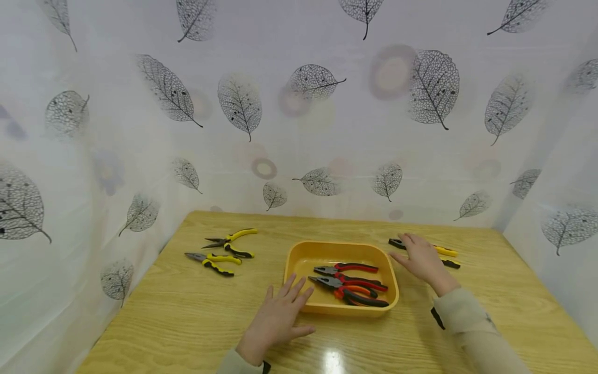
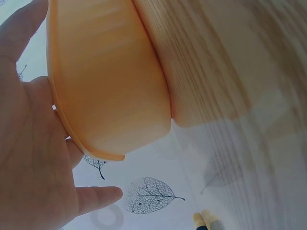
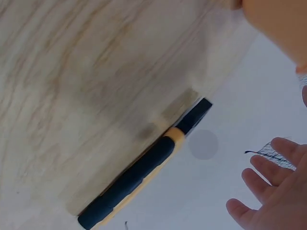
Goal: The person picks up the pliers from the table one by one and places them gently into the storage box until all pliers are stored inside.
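A yellow-orange plastic tray [image 1: 343, 310] stands on the table, with red-and-black pliers [image 1: 357, 267] lying in it. My left hand [image 1: 279, 317] is at the tray's front left corner, fingers spread and reaching over the rim. In the left wrist view, the fingers lie along the rim of the tray [image 2: 110, 76]. To the right of the tray, my right hand [image 1: 422, 259] is above yellow-and-black pliers [image 1: 446, 251], hiding their middle. The right wrist view shows those pliers [image 3: 139, 177] lying on the table, apart from the loosely extended fingers.
On the left side of the table lie two pairs of yellow-and-black pliers, a farther one [image 1: 242, 232] with handles spread and a nearer one [image 1: 224, 258]. A leaf-printed white curtain [image 1: 289, 145] borders the wooden table [image 1: 196, 317] at the back and sides.
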Available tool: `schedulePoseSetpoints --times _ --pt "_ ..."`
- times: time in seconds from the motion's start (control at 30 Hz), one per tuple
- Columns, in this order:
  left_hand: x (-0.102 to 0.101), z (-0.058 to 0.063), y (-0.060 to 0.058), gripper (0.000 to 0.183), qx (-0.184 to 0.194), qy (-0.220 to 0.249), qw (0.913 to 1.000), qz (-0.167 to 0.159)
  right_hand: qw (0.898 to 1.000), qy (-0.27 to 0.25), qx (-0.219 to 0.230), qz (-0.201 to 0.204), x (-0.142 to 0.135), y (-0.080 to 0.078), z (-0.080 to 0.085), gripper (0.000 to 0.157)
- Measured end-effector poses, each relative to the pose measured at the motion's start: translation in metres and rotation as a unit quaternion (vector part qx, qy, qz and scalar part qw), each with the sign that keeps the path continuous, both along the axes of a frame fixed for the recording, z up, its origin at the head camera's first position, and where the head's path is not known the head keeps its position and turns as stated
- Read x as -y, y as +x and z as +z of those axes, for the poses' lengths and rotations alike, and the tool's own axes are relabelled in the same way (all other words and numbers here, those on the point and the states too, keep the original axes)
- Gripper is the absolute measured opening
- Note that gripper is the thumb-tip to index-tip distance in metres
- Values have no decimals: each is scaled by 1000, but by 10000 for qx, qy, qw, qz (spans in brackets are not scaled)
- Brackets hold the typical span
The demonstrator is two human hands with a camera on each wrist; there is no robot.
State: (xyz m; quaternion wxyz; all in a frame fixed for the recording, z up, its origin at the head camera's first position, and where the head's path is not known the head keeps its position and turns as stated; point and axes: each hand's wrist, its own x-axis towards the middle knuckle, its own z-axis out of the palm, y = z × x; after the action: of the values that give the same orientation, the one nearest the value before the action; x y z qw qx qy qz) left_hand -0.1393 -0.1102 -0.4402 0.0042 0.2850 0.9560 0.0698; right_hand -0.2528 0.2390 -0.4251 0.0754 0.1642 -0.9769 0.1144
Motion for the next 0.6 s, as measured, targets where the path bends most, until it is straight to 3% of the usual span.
schedulePoseSetpoints --times 0.27,0.6 --pt "1 1 0 77 -14 -69 10000 21 9992 40 385 -102 -15 -8 -12 61" --pt "1 0 0 77 -58 -70 10000 1 9886 84 1406 -534 -33 -12 -29 73"
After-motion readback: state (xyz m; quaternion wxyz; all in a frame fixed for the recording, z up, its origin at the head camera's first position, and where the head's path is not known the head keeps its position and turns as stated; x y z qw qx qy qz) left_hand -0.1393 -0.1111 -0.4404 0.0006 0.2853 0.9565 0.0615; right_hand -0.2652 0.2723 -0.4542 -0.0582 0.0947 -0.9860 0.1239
